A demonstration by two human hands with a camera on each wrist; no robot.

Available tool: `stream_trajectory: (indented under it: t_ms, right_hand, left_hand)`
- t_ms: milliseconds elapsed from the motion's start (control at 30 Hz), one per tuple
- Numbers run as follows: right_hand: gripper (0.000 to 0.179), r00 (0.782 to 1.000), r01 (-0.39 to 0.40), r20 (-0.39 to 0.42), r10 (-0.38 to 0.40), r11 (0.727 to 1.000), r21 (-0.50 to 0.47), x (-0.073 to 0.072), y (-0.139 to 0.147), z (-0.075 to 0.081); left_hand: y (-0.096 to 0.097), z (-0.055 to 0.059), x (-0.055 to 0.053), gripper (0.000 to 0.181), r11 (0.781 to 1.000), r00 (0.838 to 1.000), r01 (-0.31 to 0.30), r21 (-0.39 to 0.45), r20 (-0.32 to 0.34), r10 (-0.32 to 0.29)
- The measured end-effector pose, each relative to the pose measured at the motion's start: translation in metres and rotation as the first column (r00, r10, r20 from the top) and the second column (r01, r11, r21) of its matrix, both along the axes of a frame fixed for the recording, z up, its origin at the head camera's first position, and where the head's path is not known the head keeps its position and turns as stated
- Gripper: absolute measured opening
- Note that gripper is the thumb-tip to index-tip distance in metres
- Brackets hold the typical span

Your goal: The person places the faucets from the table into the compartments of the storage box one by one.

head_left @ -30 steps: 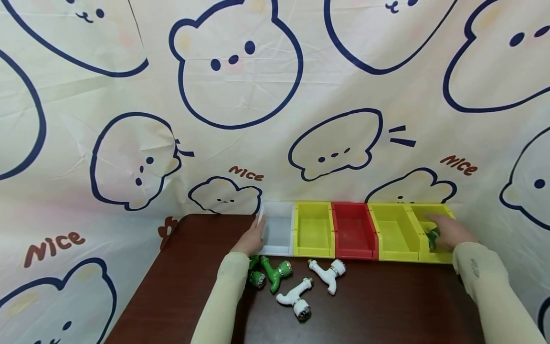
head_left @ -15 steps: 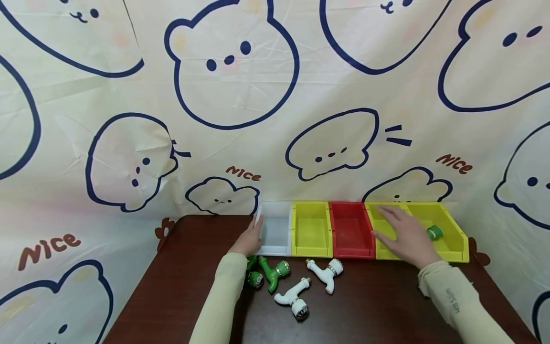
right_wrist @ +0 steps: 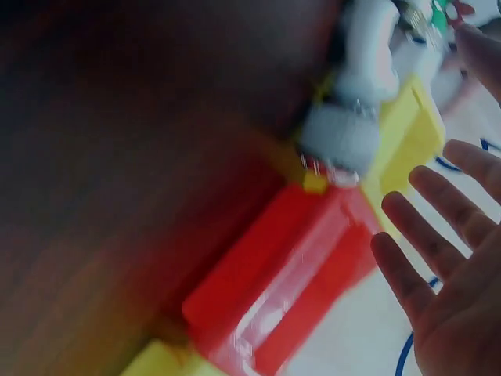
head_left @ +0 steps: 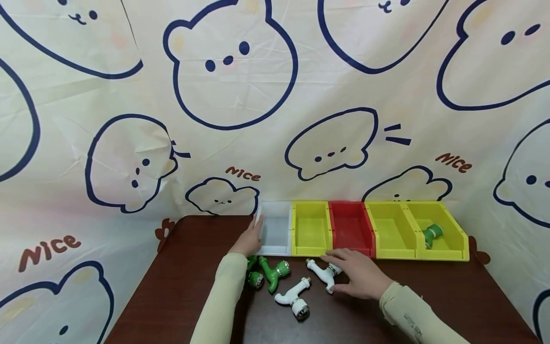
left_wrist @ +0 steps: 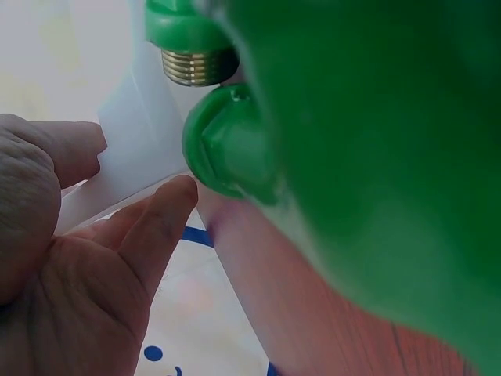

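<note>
My left hand [head_left: 248, 239] holds the left wall of the white bin [head_left: 275, 249], thumb and fingers on either side of it. Two green faucets, one a green faucet [head_left: 273, 273] in plain sight and the other a green faucet [head_left: 256, 279] partly hidden by my left arm, lie beside it; green bodies loom large in the left wrist view. My right hand [head_left: 358, 273], fingers spread, hovers over the handle end of a white faucet [head_left: 320, 272]. Another white faucet [head_left: 294, 297] lies closer to me. One green faucet [head_left: 431, 234] rests in the rightmost yellow bin [head_left: 457, 246].
Between the white bin and the rightmost one, the row has a yellow bin [head_left: 312, 234], a red bin [head_left: 352, 234] and another yellow bin [head_left: 393, 234]. They stand along the back of the dark brown table [head_left: 180, 282], against a cartoon-printed cloth [head_left: 232, 153].
My right hand has left the green faucet in the rightmost yellow bin and swung left and toward me, over the white faucet. The left hand stays at the white bin.
</note>
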State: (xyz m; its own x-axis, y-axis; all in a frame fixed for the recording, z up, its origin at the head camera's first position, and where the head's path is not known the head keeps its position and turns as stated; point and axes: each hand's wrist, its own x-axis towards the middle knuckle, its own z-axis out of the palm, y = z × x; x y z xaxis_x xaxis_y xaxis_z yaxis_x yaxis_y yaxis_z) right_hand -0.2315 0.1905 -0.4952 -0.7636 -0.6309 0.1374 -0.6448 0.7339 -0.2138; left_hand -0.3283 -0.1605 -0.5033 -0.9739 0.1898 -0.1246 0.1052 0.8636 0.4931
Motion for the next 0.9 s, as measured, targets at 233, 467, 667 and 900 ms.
stream_trajectory:
  t_ms: [233, 467, 667, 900]
  right_hand:
    - [0.074, 0.997, -0.078, -0.005, 0.080, 0.984, 0.160, -0.002, -0.017, -0.018]
    - [0.065, 0.995, -0.081, -0.044, 0.093, 0.970, 0.228, -0.006, -0.022, -0.024]
    - [0.063, 0.994, -0.093, -0.043, 0.105, 0.970, 0.223, -0.007, -0.022, -0.024]
    - [0.064, 0.986, -0.149, -0.046, 0.161, 0.970, 0.191, -0.004, -0.020, -0.013]
  left_hand:
    - [0.001, 0.001, 0.002, 0.078, 1.000, 1.000, 0.011, 0.011, -0.011, -0.011]
    - [0.001, 0.001, 0.002, 0.078, 1.000, 0.999, 0.026, 0.014, -0.027, -0.025]
    - [0.001, 0.002, 0.003, 0.078, 1.000, 0.999, 0.019, 0.008, -0.029, -0.019]
    - [0.000, 0.001, 0.004, 0.078, 1.000, 1.000, 0.015, 0.016, -0.022, -0.014]
